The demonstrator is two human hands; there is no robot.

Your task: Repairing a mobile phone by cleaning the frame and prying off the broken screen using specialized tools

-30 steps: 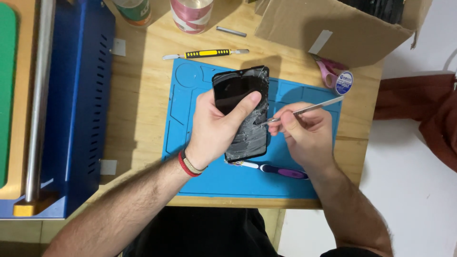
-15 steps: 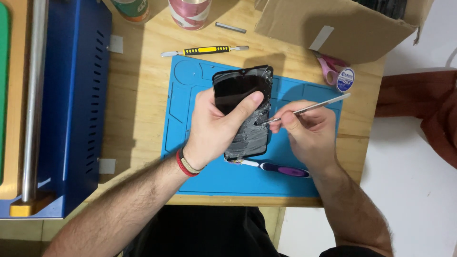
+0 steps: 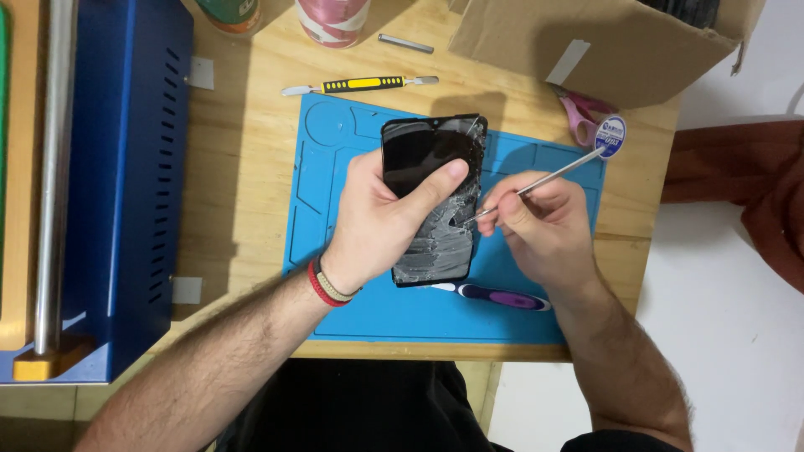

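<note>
Nothing much has moved since before. Your left hand (image 3: 377, 226) still grips the cracked phone (image 3: 435, 201) over the blue mat (image 3: 335, 167). Your right hand (image 3: 540, 226) pinches a thin metal tool (image 3: 544, 178), its tip touching the phone's right edge.

Bare forearms; red and beige wristbands (image 3: 328, 287) on left.
</note>
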